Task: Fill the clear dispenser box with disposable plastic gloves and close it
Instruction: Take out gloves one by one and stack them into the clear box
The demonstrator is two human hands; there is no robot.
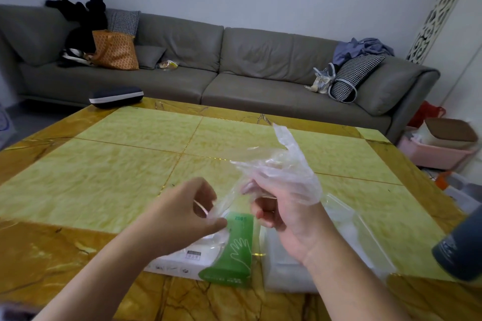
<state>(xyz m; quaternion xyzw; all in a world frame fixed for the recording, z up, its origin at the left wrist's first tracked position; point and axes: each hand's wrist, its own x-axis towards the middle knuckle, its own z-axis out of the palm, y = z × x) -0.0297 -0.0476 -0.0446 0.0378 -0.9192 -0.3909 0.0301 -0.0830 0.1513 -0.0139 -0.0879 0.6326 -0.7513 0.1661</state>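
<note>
Over the near edge of the table (91, 185), a clear plastic glove (284, 164) is stretched between both hands, partly pulled over the right hand (284, 206): film covers the fingers and knuckles, wrist and thumb side bare, empty glove fingers poking up and away. Right hand fingers curled inside the film, thumb tucked under; whether they grasp anything beyond the film cannot be told. Left hand (182, 211) pinches the glove's loose cuff end between thumb and curled fingers, just left of the right hand. Directly below the hands lies the glove package (229, 250), flat, clear wrap with a green panel showing a white hand outline, white part to its left. Touching or just beside it on the right sits the clear dispenser box (347, 247), mostly under the right forearm, whitish contents inside; lid state unclear. Table top is yellow-green panels with a brown marbled border. Dark cylindrical container (461, 245) at the right table edge, blurred. Dark zip case (116, 96) at the far left table corner. Behind: grey sofa (234, 65) with an orange tote bag (114, 49), a black plush toy (83, 18), houndstooth cushions, blue clothes (362, 48). Pink bin (433, 154) on the floor at right.
</note>
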